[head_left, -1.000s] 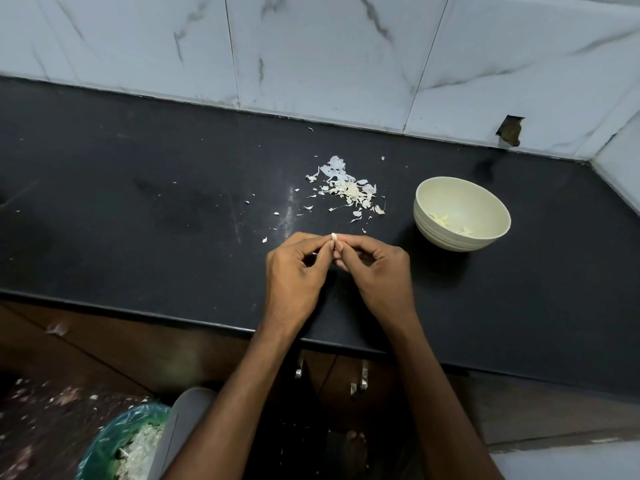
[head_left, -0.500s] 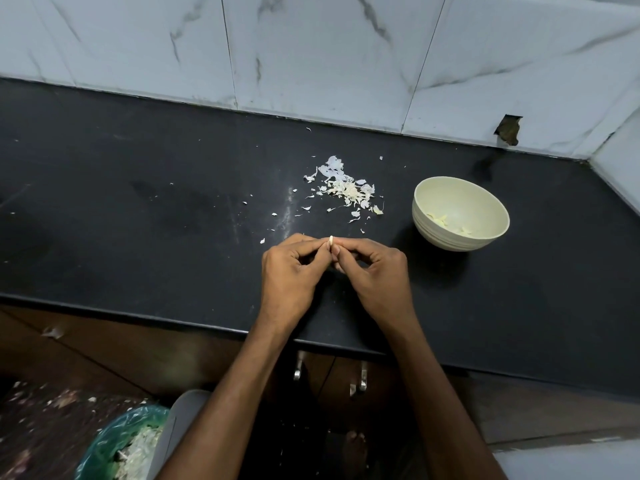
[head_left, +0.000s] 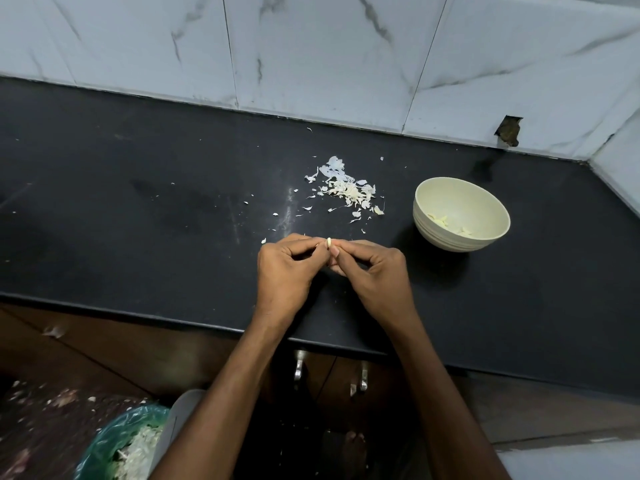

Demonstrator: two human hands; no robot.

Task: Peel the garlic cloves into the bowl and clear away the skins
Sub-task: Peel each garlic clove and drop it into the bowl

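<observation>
Garlic clove [head_left: 328,242] sits pinched between the fingertips of the left hand [head_left: 285,271] and right hand [head_left: 372,275] above the counter [head_left: 138,220], its peeling seemingly unfinished. Peeled cloves lie in the bowl [head_left: 485,233] beyond the right hand, while a heap of skins [head_left: 346,190] just past both hands remains uncleared. Compared with a second ago, the grip and clove look unchanged.

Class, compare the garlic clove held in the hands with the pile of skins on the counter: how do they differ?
The clove is one small solid piece; the skins are many thin, scattered flakes. The clove is pinched between the left hand and right hand above the counter; the skins lie loose on it, farther from the person. Both are pale.
</observation>
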